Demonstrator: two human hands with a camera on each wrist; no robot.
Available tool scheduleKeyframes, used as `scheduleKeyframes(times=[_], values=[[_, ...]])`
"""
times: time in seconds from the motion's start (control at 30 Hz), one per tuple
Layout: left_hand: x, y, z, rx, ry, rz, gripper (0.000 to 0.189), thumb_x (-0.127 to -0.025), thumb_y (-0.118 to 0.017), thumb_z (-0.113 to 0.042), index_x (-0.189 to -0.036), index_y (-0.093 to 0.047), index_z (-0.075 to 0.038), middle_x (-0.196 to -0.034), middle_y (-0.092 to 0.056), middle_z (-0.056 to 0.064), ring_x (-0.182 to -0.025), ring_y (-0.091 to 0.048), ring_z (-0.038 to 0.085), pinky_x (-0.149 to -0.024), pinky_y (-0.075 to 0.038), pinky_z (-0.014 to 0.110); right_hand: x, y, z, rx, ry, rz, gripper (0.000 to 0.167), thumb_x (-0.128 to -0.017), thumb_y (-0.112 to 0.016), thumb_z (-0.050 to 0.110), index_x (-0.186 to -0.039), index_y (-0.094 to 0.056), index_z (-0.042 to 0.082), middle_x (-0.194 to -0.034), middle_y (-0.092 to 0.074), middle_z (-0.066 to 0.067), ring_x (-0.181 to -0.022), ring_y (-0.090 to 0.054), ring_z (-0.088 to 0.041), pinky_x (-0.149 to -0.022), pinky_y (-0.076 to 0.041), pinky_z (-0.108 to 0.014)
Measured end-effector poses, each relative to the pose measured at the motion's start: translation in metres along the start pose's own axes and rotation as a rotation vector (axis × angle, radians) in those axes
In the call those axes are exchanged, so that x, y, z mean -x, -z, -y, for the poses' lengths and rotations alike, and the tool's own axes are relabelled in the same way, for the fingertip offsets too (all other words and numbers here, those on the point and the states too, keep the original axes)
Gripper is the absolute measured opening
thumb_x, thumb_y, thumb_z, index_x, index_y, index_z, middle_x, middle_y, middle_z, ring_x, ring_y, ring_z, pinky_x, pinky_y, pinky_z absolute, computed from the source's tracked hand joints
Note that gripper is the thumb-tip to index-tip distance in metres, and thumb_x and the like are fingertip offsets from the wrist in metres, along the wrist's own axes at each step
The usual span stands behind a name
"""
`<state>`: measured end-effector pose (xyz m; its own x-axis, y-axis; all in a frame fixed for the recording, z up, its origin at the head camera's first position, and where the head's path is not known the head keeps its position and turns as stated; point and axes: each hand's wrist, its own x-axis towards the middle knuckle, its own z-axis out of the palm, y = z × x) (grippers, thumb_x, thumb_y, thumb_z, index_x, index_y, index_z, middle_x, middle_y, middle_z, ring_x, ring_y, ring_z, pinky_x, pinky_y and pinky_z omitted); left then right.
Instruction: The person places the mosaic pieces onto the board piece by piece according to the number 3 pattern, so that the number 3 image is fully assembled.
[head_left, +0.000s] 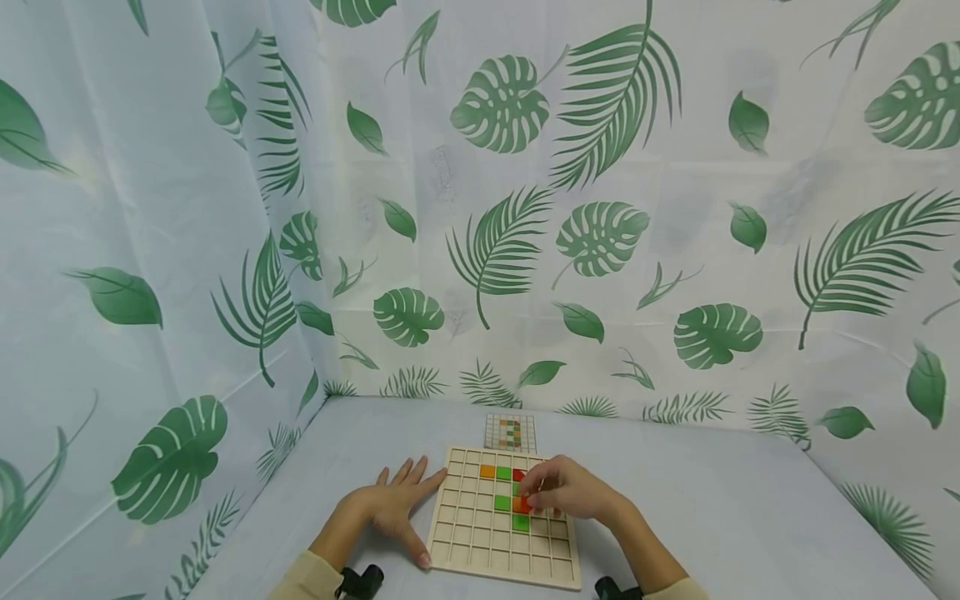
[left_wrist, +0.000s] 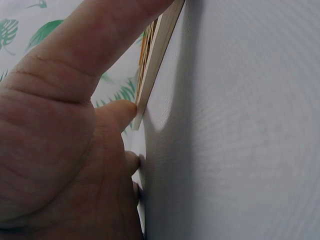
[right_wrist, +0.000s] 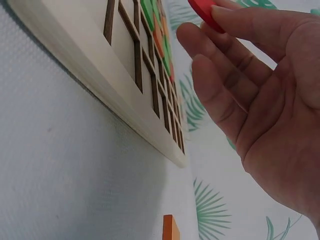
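A wooden grid board [head_left: 480, 554] lies on the table, with orange [head_left: 487, 472], green [head_left: 503, 473] and red [head_left: 517, 475] square tiles in some of its cells. Spread along the board's left edge, my left hand [head_left: 393, 506] touches it with thumb and index finger; the wrist view shows the thumb [left_wrist: 75, 55] against the side. Over the board's right half, my right hand [head_left: 573, 489] pinches a red tile [right_wrist: 207, 14] between thumb and fingers. That tile is above the board, close to an orange tile [head_left: 517, 505]. The right hand hides some cells.
Behind the board lies a small pattern card [head_left: 510, 433] printed with a coloured grid. An orange piece [right_wrist: 170, 229] shows at the bottom of the right wrist view. A leaf-print curtain [head_left: 517, 350] rises behind and beside the white table [head_left: 697, 508].
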<state>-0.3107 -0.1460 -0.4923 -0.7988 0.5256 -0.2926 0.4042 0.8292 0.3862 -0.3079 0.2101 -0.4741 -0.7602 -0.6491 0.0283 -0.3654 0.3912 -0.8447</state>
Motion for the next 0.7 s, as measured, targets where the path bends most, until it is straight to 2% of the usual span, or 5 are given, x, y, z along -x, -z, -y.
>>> scheduleKeyframes(times=[0.27, 0.37, 0.53, 0.7], values=[[0.0, 0.0, 0.0, -0.004, 0.002, 0.002, 0.133, -0.062, -0.094, -0.062, -0.168, -0.017, -0.034, -0.176, -0.005, 0.016, -0.163, 0.0, 0.041, -0.124, -0.004, 0.073, -0.003, -0.006, -0.001, -0.014, 0.02, 0.032, 0.012, -0.092, -0.073, 0.003, -0.102, -0.078, -0.001, -0.086, -0.077, -0.015, -0.065, -0.061, -0.007, -0.057, -0.051, -0.02], [0.0, 0.0, 0.0, 0.0, 0.001, 0.002, 0.133, -0.062, -0.094, -0.062, -0.168, -0.017, -0.034, -0.176, -0.005, 0.016, -0.163, 0.0, 0.041, -0.124, -0.004, 0.073, -0.004, -0.01, 0.002, -0.036, 0.025, 0.045, 0.01, -0.089, -0.076, 0.001, -0.098, -0.077, -0.004, -0.079, -0.075, -0.017, -0.061, -0.061, -0.007, -0.056, -0.052, -0.019], [-0.001, -0.001, 0.002, 0.005, -0.008, -0.001, 0.133, -0.063, -0.094, -0.062, -0.168, -0.017, -0.035, -0.176, -0.005, 0.016, -0.163, 0.0, 0.042, -0.124, -0.003, 0.073, -0.004, -0.015, 0.005, -0.033, 0.042, 0.058, 0.005, -0.085, -0.079, -0.002, -0.088, -0.076, -0.005, -0.076, -0.075, -0.02, -0.062, -0.067, -0.01, -0.057, -0.055, -0.02], [-0.001, -0.001, 0.003, 0.009, -0.016, 0.0, 0.134, -0.063, -0.094, -0.062, -0.168, -0.016, -0.034, -0.176, -0.004, 0.017, -0.162, 0.001, 0.042, -0.123, -0.003, 0.074, -0.005, -0.016, 0.002, -0.074, -0.013, 0.097, 0.004, -0.086, -0.08, -0.001, -0.089, -0.078, -0.001, -0.077, -0.077, -0.015, -0.063, -0.069, -0.011, -0.058, -0.059, -0.022]])
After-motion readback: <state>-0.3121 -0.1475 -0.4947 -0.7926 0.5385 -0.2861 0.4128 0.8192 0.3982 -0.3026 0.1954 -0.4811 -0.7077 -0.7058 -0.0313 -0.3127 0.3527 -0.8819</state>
